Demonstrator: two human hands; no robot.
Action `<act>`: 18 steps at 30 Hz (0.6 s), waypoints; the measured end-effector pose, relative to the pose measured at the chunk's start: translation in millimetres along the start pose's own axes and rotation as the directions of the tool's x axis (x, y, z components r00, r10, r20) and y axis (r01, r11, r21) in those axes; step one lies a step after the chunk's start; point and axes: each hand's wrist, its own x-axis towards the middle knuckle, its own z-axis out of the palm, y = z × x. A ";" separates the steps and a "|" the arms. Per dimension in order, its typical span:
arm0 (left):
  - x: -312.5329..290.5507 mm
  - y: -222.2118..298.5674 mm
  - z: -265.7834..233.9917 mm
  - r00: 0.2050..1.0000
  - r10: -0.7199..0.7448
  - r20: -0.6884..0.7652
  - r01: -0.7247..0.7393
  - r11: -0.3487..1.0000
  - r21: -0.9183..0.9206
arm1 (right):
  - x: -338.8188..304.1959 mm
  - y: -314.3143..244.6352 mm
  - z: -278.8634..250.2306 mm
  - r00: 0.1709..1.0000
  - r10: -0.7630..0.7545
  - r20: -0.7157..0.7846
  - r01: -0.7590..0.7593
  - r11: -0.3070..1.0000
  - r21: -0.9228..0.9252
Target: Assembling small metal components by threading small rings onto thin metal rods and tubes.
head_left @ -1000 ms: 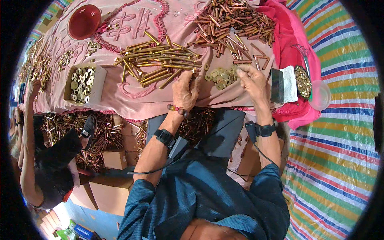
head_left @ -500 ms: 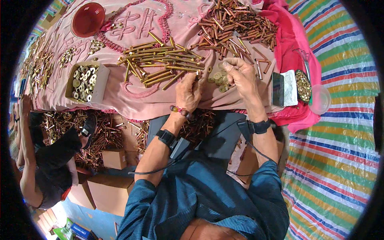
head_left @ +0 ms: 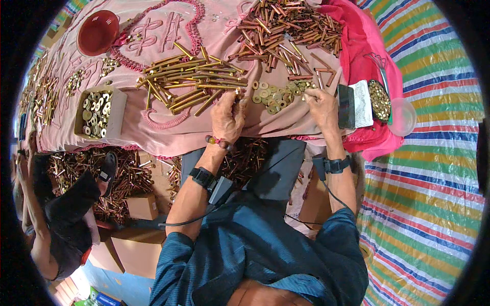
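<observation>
My left hand [head_left: 227,118] is closed at the right end of a pile of long brass-coloured bolts [head_left: 191,81]. What its fingers hold is mostly hidden; a small metal end shows at the fingertips. My right hand [head_left: 323,109] is pinched close to the cloth, beside small brass-coloured nuts [head_left: 295,88]. Whatever lies between its fingertips is too small to make out. Between the two hands, flat round washers [head_left: 273,98] are spread on the pink cloth [head_left: 178,133].
An open carton of washers [head_left: 97,115] and a red bowl [head_left: 98,33] stand left. Reddish metal tubes [head_left: 291,30] are heaped at the back. At right lie a dark phone [head_left: 346,106], a tray of small parts [head_left: 380,102] and a clear cup [head_left: 403,117]. Another person [head_left: 66,219] sits at left.
My right hand has moved down and to the right, from above the washers to the nuts, uncovering the washers. My left hand stays by the bolts. The whole view has shifted slightly.
</observation>
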 end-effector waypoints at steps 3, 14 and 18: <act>0.3 1.8 -2.5 0.996 0.084 -0.028 -0.083 0.995 0.050 | -7.5 -20.2 -1.2 0.999 -0.025 0.025 0.027 0.992 -0.124; -2.4 -4.0 1.8 1.000 0.005 -0.010 -0.005 1.000 0.023 | -14.4 -23.5 1.2 0.987 -0.153 0.043 0.156 0.891 -0.427; -0.9 0.4 0.3 0.997 0.065 -0.032 -0.064 0.997 0.041 | -20.9 -26.0 -0.6 0.980 -0.199 0.020 0.187 0.874 -0.449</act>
